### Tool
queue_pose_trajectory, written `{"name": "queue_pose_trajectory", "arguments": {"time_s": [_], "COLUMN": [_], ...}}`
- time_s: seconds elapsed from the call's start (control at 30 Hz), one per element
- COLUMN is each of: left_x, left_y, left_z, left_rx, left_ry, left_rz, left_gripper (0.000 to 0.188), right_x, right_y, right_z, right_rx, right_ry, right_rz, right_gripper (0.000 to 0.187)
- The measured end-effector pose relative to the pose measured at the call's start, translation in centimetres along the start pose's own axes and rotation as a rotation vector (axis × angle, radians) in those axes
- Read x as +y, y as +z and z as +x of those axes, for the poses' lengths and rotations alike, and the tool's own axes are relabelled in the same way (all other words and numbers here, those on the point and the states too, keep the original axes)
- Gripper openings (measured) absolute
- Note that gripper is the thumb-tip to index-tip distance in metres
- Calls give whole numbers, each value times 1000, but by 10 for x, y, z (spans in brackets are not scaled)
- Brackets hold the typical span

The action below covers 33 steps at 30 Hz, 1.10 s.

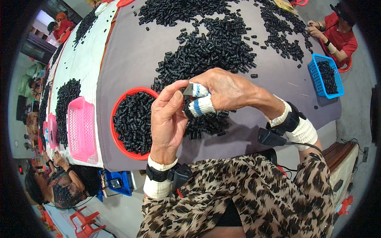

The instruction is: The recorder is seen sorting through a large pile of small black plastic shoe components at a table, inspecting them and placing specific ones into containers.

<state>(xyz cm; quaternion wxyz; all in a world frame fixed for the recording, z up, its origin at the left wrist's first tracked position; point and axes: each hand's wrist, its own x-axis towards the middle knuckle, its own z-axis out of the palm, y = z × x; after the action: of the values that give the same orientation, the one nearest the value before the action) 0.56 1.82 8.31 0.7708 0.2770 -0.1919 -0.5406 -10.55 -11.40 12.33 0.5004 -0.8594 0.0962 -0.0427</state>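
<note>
Above the table, my two hands meet at the fingertips. My left hand point(168, 119) is closed, thumb and fingers pinched together; what lies between them is too small and covered to name. In my right hand point(232, 89) is a small grey blade-like piece point(188, 90), its pointed end by the left fingertips. White wraps with blue marks point(201, 106) cover the right thumb and a finger. Below the left hand stands a round red basin point(115, 131) full of short black ribbed plastic pieces point(133, 119). A large pile of the same pieces point(206, 51) spreads behind my hands.
A pink basket point(81, 131) stands left of the basin on white cloth. At the right table edge is a blue basket point(325, 75) holding black pieces, near a person in red point(341, 37). Another person point(59, 182) works at left. A red stool point(85, 222) stands below.
</note>
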Motion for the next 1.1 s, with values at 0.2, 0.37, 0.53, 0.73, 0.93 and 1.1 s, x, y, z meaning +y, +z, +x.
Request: {"name": "queue_pose_trajectory", "arguments": {"time_s": [0.2,0.37,0.53,0.73,0.93,1.1], "left_x": [0,1,-3,-3,2,2], "left_y": [-4,6,3,-6,4,7], "left_z": [-1,-1,2,2,1,3], "left_rx": [-1,45,-3,-64,43,124], "left_ry": [9,30,28,8,-11,-11], "left_rz": [76,46,-109,-165,-15,-4], "left_gripper": [26,24,24,29,30,22], "right_x": [4,0,-3,-4,-5,-2], "right_y": [1,-2,3,7,7,11], "right_z": [0,-3,-4,-1,-1,0], "right_rx": [-3,-55,130,200,217,245], "right_ry": [-78,-52,-87,-72,-101,-101], "right_rz": [41,33,95,73,28,-14], "right_gripper": [34,30,21,23,23,24]}}
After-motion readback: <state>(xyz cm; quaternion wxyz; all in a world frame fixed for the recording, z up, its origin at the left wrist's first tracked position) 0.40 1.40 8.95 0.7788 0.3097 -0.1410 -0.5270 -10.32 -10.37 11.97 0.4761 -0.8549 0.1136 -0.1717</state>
